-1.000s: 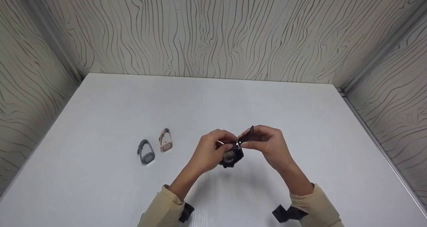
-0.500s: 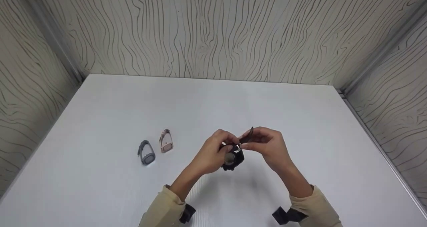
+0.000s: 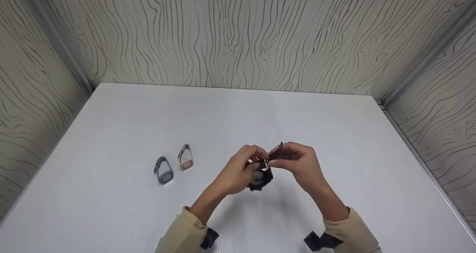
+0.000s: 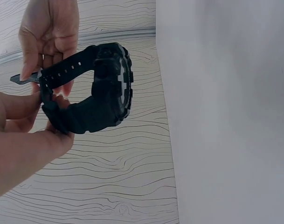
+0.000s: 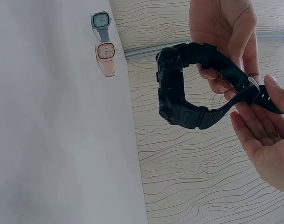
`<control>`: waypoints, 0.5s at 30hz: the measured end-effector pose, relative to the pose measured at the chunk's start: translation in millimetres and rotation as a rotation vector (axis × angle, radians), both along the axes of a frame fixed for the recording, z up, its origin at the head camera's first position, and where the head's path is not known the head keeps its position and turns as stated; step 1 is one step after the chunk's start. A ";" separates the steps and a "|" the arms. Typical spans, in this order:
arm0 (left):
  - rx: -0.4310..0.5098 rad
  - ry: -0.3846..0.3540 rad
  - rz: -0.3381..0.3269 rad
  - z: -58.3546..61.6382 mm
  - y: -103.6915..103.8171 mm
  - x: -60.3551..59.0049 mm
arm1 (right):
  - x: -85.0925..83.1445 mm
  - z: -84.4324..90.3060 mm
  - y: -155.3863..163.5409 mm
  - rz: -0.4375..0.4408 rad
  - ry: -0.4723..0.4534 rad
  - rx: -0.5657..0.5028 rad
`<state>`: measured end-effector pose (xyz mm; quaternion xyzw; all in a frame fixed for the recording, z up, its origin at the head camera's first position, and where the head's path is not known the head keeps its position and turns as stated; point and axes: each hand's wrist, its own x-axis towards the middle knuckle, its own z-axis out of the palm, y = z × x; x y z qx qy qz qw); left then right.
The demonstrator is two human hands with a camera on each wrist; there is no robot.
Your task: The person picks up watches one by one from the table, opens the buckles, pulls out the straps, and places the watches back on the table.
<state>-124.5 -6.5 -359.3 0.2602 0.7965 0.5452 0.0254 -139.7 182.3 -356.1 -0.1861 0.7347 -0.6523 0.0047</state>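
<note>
A chunky black watch (image 3: 260, 176) hangs just above the white table (image 3: 111, 208), held between both hands. My left hand (image 3: 252, 161) pinches the buckle end of its strap; in the left wrist view that hand (image 4: 37, 119) is at the lower left of the watch (image 4: 107, 88). My right hand (image 3: 278, 160) pinches the free strap tail with the holes (image 5: 265, 100), threaded at the buckle, and the watch body (image 5: 172, 93) faces away to the left. The dial is hidden from the wrist cameras.
A grey watch (image 3: 163, 170) and a pink watch (image 3: 185, 157) lie side by side on the table, left of my hands; both also show in the right wrist view, grey watch (image 5: 101, 22) and pink watch (image 5: 106, 55). Wood-grain walls (image 3: 238, 33) close the table on three sides.
Both hands and the black watch have sunk slightly toward the table. My left fingers have closed in on the buckle. The two small watches have not moved.
</note>
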 end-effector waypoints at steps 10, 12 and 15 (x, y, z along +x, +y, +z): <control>0.054 -0.022 0.075 -0.5 -0.8 1.7 | 0.1 1.8 0.0 0.017 0.025 -0.014; 0.061 -0.038 0.103 -0.6 -1.0 2.0 | 0.1 2.6 -0.1 0.011 0.028 -0.014; 0.071 -0.060 0.134 -0.9 -1.5 2.1 | 0.5 3.6 -0.4 0.006 0.028 -0.010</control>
